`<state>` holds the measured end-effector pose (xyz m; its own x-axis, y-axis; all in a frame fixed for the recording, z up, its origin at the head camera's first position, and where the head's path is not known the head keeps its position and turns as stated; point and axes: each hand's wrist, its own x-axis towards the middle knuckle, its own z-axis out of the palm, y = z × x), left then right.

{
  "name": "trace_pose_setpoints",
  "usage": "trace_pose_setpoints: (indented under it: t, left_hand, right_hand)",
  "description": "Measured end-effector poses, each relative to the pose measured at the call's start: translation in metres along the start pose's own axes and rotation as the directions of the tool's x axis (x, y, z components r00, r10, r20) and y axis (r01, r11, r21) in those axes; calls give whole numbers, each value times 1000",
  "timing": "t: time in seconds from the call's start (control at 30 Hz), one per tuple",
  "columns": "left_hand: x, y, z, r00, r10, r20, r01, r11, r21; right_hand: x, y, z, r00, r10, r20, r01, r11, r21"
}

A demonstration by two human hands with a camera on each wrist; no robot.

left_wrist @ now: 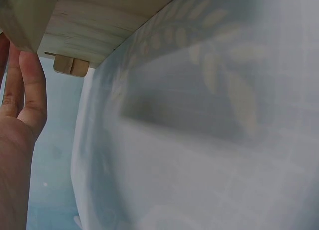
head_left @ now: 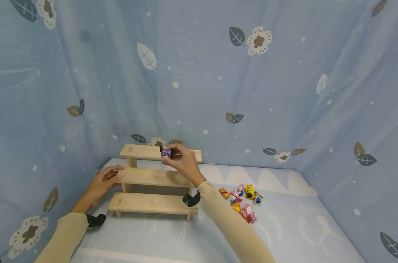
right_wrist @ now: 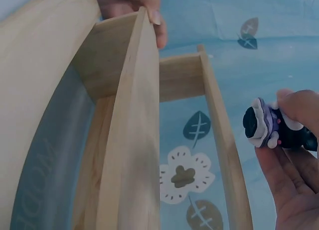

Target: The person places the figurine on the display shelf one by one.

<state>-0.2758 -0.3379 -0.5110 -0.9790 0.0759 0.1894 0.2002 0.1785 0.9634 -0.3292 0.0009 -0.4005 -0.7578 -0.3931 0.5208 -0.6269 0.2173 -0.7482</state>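
Between thumb and fingers, my right hand [head_left: 185,163] pinches a small black, purple and white figurine [head_left: 166,153]. It is held up at the top step of a three-tier wooden display stand [head_left: 153,202]. From the right wrist side, the figurine [right_wrist: 261,123] shows its dark base and white ruffle, apart from the wood. My left hand [head_left: 102,186] grips the left end of the stand's middle step, fingers curled at the edge. The left wrist view catches those fingers [left_wrist: 32,85] from below, against the wood, with their tips partly hidden.
Several small colourful figurines [head_left: 249,191] lie grouped on the pale patterned cloth [head_left: 284,233], right of the stand. A blue curtain [head_left: 199,91] with leaves and flowers hangs behind and at both sides. Dark wrist straps [head_left: 191,199] show at both sleeves.
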Motion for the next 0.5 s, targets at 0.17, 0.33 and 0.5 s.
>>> trace_pose_setpoints:
  t: [0.17,0.33,0.5]
  left_hand:
    - [0,-1,0,1000,3,-5,-3,1000,1]
    - [-1,0,-1,1000,0,-1,0,1000,5]
    - [0,2,-1,1000,-11,2,11,1000,2]
  right_hand:
    - [11,-1,14,1000,-23,16,23,1000,-2]
    - [22,-4,29,999,-35,32,36,999,-13]
    - [35,-7,43,998,-48,32,49,998,-39]
